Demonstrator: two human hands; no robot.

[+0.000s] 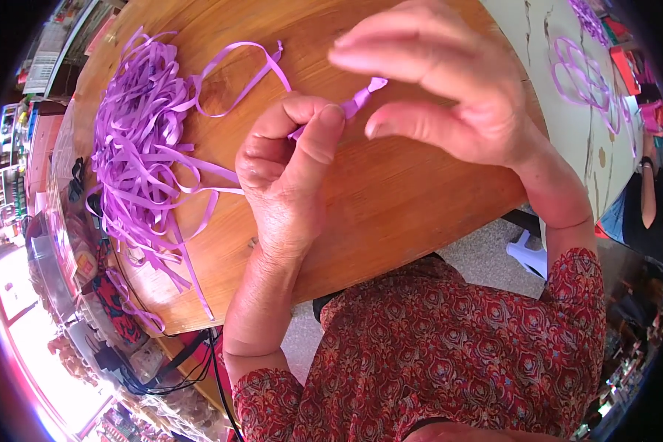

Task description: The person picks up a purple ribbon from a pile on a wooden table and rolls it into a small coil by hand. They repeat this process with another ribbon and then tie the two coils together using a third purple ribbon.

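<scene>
Red patterned sleeves fill the lower part of the view, at about 6 o'clock, and both forearms rise from them toward a round wooden table point(390, 199). At the centre, the left hand point(287, 177) is clenched, with its thumb pressed on a purple ribbon strip point(357, 99) against the curled fingers. At about 1 o'clock from it, the right hand point(438, 81) hovers just beside the folded end of the same strip; its fingers are loosely bent and its thumb comes close to the strip, but I cannot tell if it really grips it. From the left hand the strip runs up in a loop point(236, 66) toward 11 o'clock. At 9 o'clock, a big pile of purple ribbons point(140, 140) lies on the table. At 2 o'clock, on a pale surface, some purple ribbon rings point(578, 74) lie well apart from the hands.
</scene>
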